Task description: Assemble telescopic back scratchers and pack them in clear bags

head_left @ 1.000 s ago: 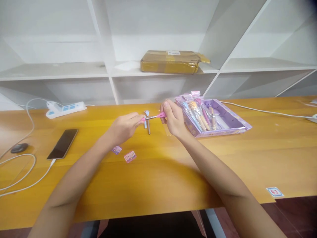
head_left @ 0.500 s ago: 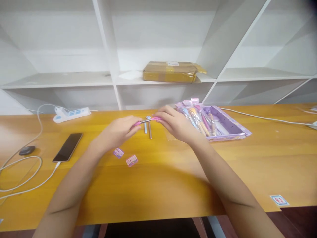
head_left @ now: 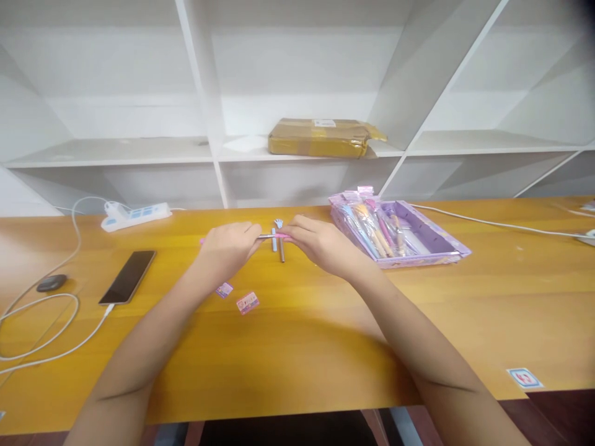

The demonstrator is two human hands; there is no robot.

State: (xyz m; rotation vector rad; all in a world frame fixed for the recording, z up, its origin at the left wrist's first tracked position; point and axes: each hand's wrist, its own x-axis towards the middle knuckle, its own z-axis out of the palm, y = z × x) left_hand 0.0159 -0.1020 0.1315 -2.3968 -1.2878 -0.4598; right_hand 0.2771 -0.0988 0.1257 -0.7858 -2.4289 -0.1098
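Observation:
Between my two hands a slim pink back scratcher with a metal rod (head_left: 266,236) lies nearly level, just above the table. My left hand (head_left: 227,248) is closed round one pink part, and a pink tip shows beyond its far side. The fingers of my right hand (head_left: 316,240) pinch the other pink end, mostly covering it. Right behind them lies a light blue back scratcher (head_left: 279,223), with a hand-shaped head and metal rod. A blue handle piece (head_left: 274,240) lies beside it. Two small printed cards, one a pink card (head_left: 248,303), are nearer me.
A purple display box (head_left: 444,234) with several bagged scratchers (head_left: 372,226) stands to the right. At left are a phone (head_left: 127,277) on a white cable, a black oval gadget (head_left: 51,283) and a power strip (head_left: 137,215). A taped carton (head_left: 320,137) sits on the shelf.
Both hands have moved slightly down, and the left a little leftward. The pink scratcher is now more level, with a pink tip showing left of my left hand.

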